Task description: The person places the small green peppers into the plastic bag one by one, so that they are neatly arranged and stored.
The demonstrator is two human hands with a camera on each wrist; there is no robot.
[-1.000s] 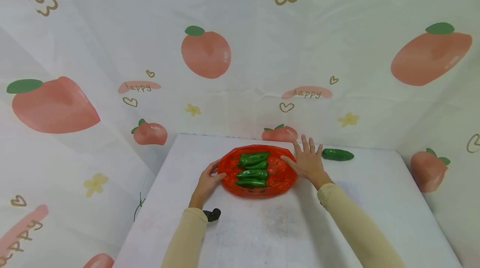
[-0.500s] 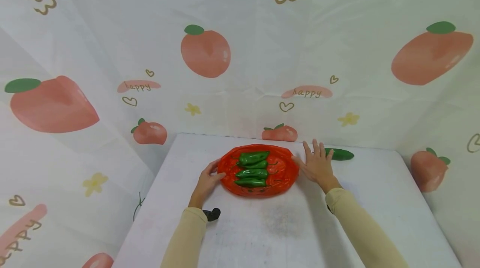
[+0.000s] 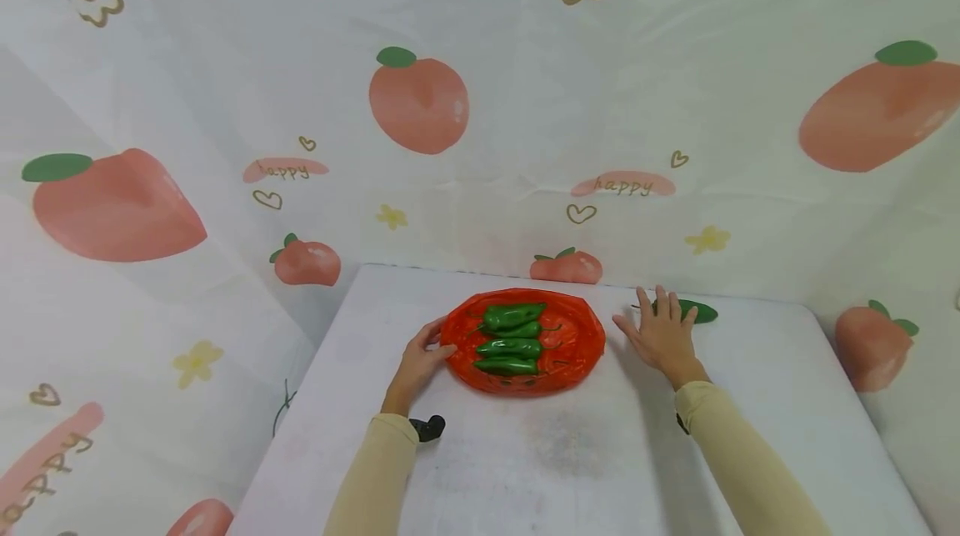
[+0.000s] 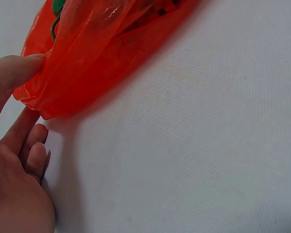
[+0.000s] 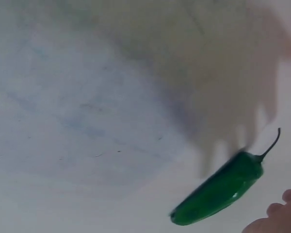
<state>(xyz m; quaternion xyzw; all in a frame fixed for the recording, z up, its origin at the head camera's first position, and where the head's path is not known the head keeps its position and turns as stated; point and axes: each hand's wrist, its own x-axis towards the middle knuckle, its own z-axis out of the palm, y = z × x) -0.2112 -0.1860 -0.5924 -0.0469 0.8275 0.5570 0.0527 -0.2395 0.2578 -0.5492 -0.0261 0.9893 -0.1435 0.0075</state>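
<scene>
A red plastic bag (image 3: 577, 353) lies spread wide on the table, its rim turned up like a shallow bowl. Several green peppers (image 3: 510, 348) lie in a row inside it. At the bag's left edge my left hand (image 3: 414, 364) pinches the plastic, thumb over the rim and fingers beneath; the left wrist view shows this thumb (image 4: 17, 73) on the red film. To the right of the bag, my right hand (image 3: 663, 342) has its fingers spread and holds nothing. It partly covers a loose green pepper (image 3: 701, 312), whose whole body and thin stem show in the right wrist view.
The white table (image 3: 555, 478) ends at the back against a hanging white cloth (image 3: 487, 211) printed with peaches. A black curved piece (image 3: 430, 428) shows beside the left sleeve. On the left, a thin dark green string (image 3: 283, 407) hangs by the table edge.
My right hand has moved off the bag's right edge and further right, over to the loose pepper. The left hand keeps its hold on the bag. The head view has shifted slightly.
</scene>
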